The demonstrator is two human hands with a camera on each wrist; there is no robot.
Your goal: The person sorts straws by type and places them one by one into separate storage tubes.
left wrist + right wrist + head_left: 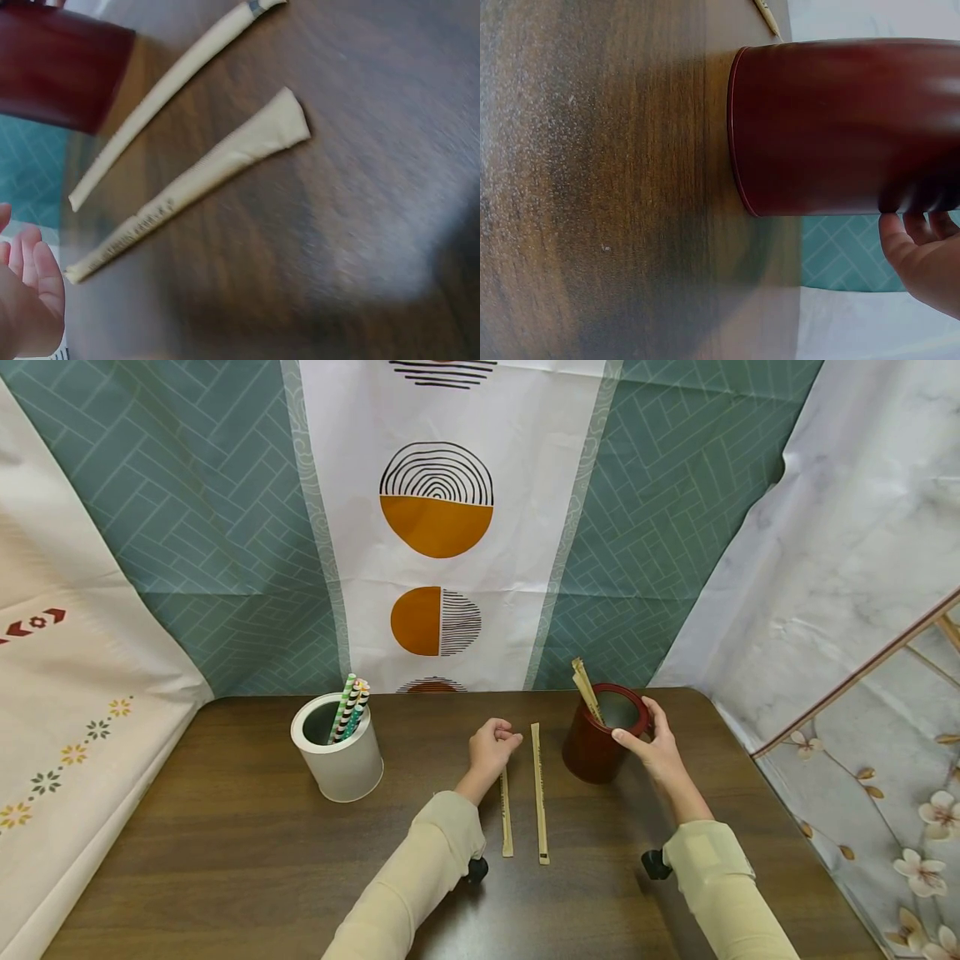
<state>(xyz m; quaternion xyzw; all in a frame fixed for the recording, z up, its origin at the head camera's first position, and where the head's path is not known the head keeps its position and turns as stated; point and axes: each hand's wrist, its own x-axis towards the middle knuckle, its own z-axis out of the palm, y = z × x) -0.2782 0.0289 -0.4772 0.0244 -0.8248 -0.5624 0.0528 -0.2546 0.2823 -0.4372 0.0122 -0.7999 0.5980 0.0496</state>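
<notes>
My right hand grips a dark red canister at its rim, thumb on the near side and fingers on the far right. In the right wrist view, fingertips press against the canister's wall. A few slim tan paper-wrapped sticks, likely straws, lean inside it. My left hand hovers with loosely curled fingers, nothing visible in them, at the far end of a tan paper-wrapped straw, partly hiding it. Another wrapped straw lies just right of it, roughly parallel. Printing shows on one wrapper in the left wrist view.
A white canister stands at the left of the brown wooden table, with several striped straws leaning in it. Patterned cloths hang behind the table's back edge and along both sides.
</notes>
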